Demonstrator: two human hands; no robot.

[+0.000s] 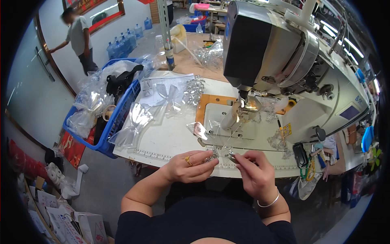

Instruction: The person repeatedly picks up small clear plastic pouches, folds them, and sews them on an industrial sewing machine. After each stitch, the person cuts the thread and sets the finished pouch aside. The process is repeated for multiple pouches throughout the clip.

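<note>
You sit at the near edge of a white sewing table (170,140), both forearms coming up to that edge. Left hand (193,166), ring on one finger: thumb and fingertips pinched around a glittering bunch (212,154) of small clear or silvery bits, right over the near edge. Right hand (256,173), bracelet at the wrist: thumb and forefinger pinching a small dark item (233,158), too small to name. Hands close, tips a little apart.

Just beyond your fingers, towards the machine, a clear plastic piece (198,130) slants up from the table; whether your fingers touch it, cannot tell. Sewing machine (264,53) stands over the table's right half, needle area in front of you. Ruler strip (284,167) runs along the near edge.

Left part of the table: bow-shaped clear plastic (140,116) near the left edge; printed sheets (150,95) behind it, partly covered by more clear plastic. Beside the sheets, a heap of shiny crumpled strips (194,92).

Against the left edge, a blue basket (129,95) holding plastic bags and a black item. At the table's right end, scissors (310,171) with coloured handles. Far left, a person (79,36) by the door.
</note>
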